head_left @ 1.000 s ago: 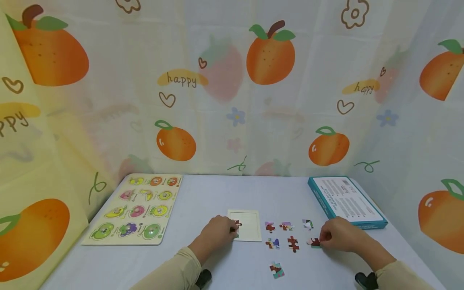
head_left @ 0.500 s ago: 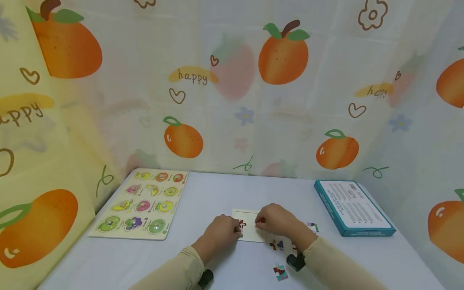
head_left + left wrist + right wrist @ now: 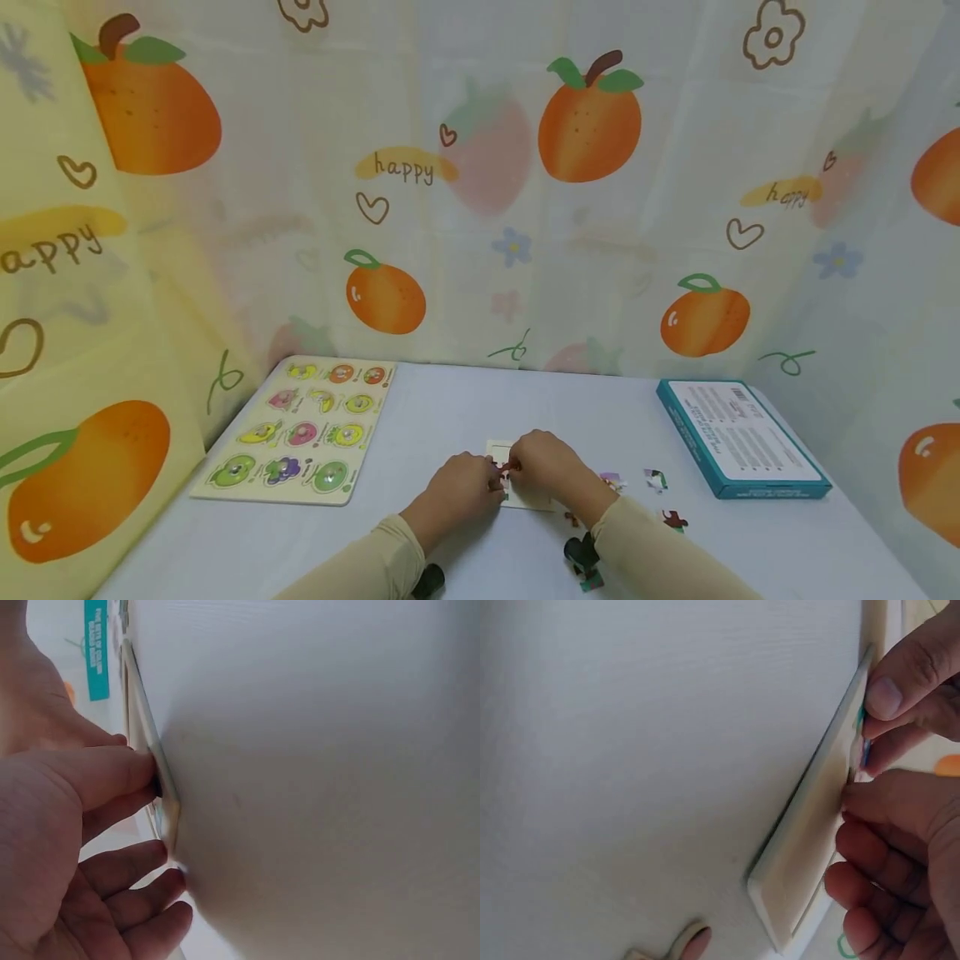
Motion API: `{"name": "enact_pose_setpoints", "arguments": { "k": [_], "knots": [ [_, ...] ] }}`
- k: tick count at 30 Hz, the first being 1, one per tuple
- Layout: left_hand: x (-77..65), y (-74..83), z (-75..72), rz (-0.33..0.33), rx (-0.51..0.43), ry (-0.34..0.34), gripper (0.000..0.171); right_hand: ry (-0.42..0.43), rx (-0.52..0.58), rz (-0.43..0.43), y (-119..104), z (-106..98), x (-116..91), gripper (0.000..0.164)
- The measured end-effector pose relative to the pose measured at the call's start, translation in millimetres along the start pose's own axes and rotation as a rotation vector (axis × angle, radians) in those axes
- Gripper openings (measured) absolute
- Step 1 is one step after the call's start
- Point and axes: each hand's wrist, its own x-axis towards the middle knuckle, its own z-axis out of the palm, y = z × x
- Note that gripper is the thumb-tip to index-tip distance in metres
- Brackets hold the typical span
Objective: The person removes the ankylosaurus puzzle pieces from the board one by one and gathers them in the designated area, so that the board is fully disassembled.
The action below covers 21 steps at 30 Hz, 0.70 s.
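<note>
A small cream puzzle tray [image 3: 525,497] lies flat on the white table, with colourful jigsaw pieces [image 3: 504,478] along its left side. My left hand [image 3: 459,493] is at that left side, thumb and forefinger pinching a jigsaw piece [image 3: 866,752] at the tray's rim. From the right, my right hand [image 3: 551,467] reaches over the tray. Its thumb and forefinger pinch a reddish-brown jigsaw piece that the fingers mostly cover, close beside the left fingertips. In the right wrist view the tray [image 3: 795,847] slants past both hands. Fingers hide much of the tray's inside.
Loose jigsaw pieces lie to the right: a white-and-green one [image 3: 656,479], a brown one [image 3: 673,521] and others partly under the right forearm. A fruit board [image 3: 270,492] stands left, a teal-edged box [image 3: 742,433] right. A patterned curtain [image 3: 465,317] hangs behind.
My right hand has moved left from the loose pieces to the tray, meeting the left hand. The brown piece it was touching stays on the table. My left hand keeps its place.
</note>
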Motion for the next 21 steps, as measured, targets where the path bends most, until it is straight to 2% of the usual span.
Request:
{"name": "enact_pose_setpoints", "arguments": {
  "k": [7,11,16,21],
  "knots": [
    [-0.9,7.0,-7.3,-0.038,-0.035,-0.028,0.018,0.031,-0.015,0.0,2.7,-12.9,-9.4,0.013],
    [-2.6,8.2,-9.8,-0.044,-0.018,-0.027,0.012,0.01,0.032,0.093,15.7,-25.5,-27.9,0.008],
    [-3.9,6.4,-8.6,-0.054,0.001,-0.014,0.014,-0.078,0.14,0.213,39.8,-42.0,-75.0,0.008],
    [-2.9,6.6,-5.5,-0.041,0.009,-0.023,0.014,-0.124,0.246,0.144,69.8,-39.4,-138.3,0.01]
  ]
}}
